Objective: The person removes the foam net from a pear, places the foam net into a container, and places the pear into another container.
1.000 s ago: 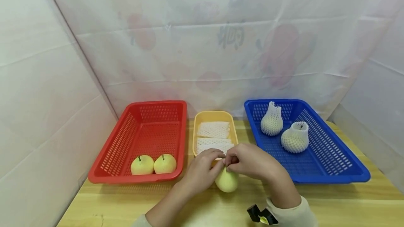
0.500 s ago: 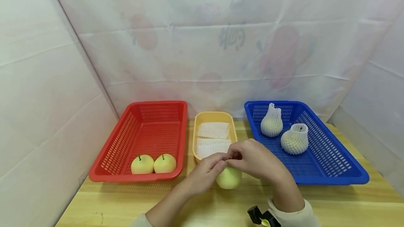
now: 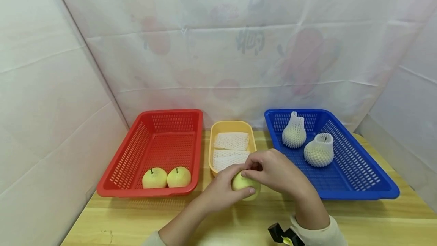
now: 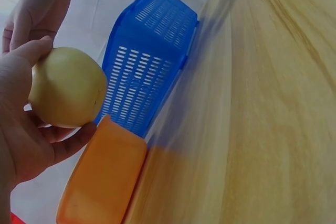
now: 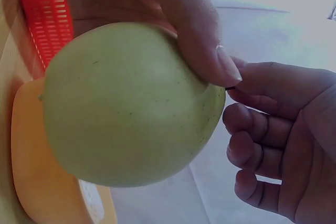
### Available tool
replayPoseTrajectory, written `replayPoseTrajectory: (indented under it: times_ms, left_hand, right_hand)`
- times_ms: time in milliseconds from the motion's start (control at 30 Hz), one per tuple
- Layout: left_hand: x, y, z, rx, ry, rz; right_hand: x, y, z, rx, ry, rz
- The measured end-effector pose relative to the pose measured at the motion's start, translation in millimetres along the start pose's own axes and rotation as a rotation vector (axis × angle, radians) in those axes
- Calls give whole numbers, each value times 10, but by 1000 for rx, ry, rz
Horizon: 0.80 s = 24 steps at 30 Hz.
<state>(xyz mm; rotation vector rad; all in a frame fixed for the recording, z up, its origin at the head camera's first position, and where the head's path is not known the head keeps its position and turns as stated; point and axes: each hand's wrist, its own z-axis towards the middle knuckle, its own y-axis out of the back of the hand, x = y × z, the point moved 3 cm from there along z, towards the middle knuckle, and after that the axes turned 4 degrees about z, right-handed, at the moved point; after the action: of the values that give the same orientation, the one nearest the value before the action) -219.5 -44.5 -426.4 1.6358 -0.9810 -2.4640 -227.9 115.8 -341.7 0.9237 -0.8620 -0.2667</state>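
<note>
1 pear (image 4: 71, 87) w/ L hand (image 3: 221, 190) around

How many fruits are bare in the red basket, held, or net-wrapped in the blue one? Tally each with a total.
Bare fruits in red basket: 2
Fruit held in hands: 1
Net-wrapped fruits in blue basket: 2
Total: 5

- I see the held pear (image 5: 126, 108) pale yellow-green, flecked with dark specks.
- The other pears (image 3: 154, 179) show me pale yellow, their stems (image 3: 151, 171) dark.
- Red basket (image 3: 146, 192) and blue basket (image 3: 358, 194), both patterned with slots.
- Tray (image 3: 230, 125): orange-yellow; nets (image 3: 231, 141): white mesh.
- Table (image 3: 136, 221): yellow wood, streaky grain.
- I make out a whitish backdrop (image 3: 205, 60) with faded pink blotches, bluish-grey lettering.
</note>
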Motion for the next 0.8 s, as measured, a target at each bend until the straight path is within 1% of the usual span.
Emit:
replayPoseTrajectory:
  times_ms: [133,267,333,400,433,500,600,667,800]
  left_hand:
    - [-2,22,4,-44,28,-19]
    - [-10,55,6,-108,74,-72]
    - [-16,70,4,-140,84,-103]
    - [-15,81,5,-168,82,-125]
    - [-19,86,9,-177,70,-137]
    - [-27,97,14,-196,45,-184]
    - [-39,121,21,-228,6,-264]
    - [-44,139,18,-253,-6,-294]
    - [-39,163,11,-285,-8,-295]
  right_hand:
    - [-23,1,1,6,4,43]
    - [-54,-2,1,4,-18,40]
    - [-63,-6,-1,6,-30,37]
    - [-67,-5,-5,6,-48,45]
    - [-69,-5,-8,6,-59,50]
    - [-70,-2,-11,3,-85,65]
    - [-73,-14,-17,26,-110,92]
    - [-72,-39,-13,57,-104,123]
    - [-67,-116,13,109,-59,158]
